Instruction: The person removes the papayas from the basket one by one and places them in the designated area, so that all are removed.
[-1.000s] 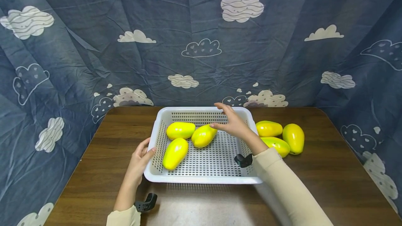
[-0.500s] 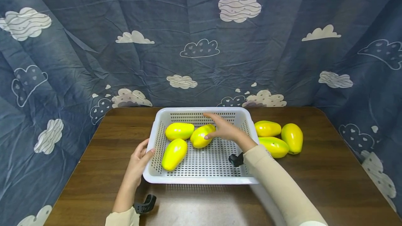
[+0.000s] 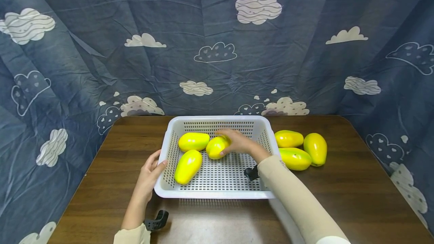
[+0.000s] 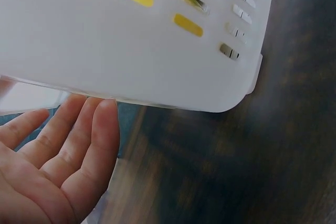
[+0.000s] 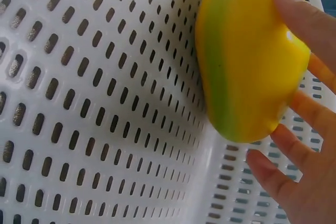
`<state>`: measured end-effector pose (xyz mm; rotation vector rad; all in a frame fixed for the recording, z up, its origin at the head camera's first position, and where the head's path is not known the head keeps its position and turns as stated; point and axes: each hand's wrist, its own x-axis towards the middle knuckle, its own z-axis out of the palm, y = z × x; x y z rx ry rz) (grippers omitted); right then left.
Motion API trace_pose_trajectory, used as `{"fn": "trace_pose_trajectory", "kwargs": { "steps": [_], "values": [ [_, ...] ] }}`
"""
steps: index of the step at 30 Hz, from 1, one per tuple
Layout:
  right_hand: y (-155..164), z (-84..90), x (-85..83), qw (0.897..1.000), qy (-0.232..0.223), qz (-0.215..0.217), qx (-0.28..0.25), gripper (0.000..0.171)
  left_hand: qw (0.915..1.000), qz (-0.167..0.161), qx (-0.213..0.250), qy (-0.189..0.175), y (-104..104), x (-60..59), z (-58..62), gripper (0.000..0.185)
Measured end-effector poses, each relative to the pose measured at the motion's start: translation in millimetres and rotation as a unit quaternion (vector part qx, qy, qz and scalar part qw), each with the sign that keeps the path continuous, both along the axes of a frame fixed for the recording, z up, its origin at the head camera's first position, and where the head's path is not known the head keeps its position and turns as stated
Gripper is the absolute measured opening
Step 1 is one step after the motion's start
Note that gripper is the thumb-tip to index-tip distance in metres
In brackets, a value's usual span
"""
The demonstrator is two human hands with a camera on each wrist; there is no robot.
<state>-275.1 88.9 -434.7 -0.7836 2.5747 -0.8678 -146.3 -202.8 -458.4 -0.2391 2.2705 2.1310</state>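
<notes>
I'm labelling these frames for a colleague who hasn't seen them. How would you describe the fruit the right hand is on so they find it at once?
Start at the white perforated plastic basket in the middle of the brown wooden table. Three yellow-green papaya-shaped fruits lie inside it. The one meant is the rightmost fruit, beside the back-left fruit and behind the front-left fruit; it alone has the right hand curled round it.

A dark wooden table (image 3: pixel 339 183) bears a white basket (image 3: pixel 217 193) and three papayas (image 3: pixel 300 148).
</notes>
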Motion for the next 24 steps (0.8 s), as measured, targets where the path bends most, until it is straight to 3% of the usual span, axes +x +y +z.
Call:
{"fn": "trace_pose_trajectory", "kwargs": {
  "steps": [5, 10, 19, 24],
  "values": [
    [-0.8, -0.6, 0.9, 0.999, 0.016, -0.002, 0.043, 0.073, 1.0, -0.003, -0.002, 0.002, -0.1, -0.2, 0.2, 0.047],
    [-2.0, -1.5, 1.1, 0.998, -0.009, -0.023, 0.057, 0.072, 1.0, -0.005, 0.0, 0.003, -0.2, 0.2, 0.2, 0.047],
    [-1.0, -2.9, -0.8, 1.0, -0.01, 0.01, 0.001, 0.068, 0.9999, -0.005, 0.006, 0.007, -0.1, -0.1, -0.3, 0.047],
    [0.2, 2.5, 0.8, 0.999, 0.023, 0.009, -0.037, 0.068, 1.0, -0.004, 0.005, 0.006, 0.1, -0.2, -0.1, 0.047]
  ]
}}
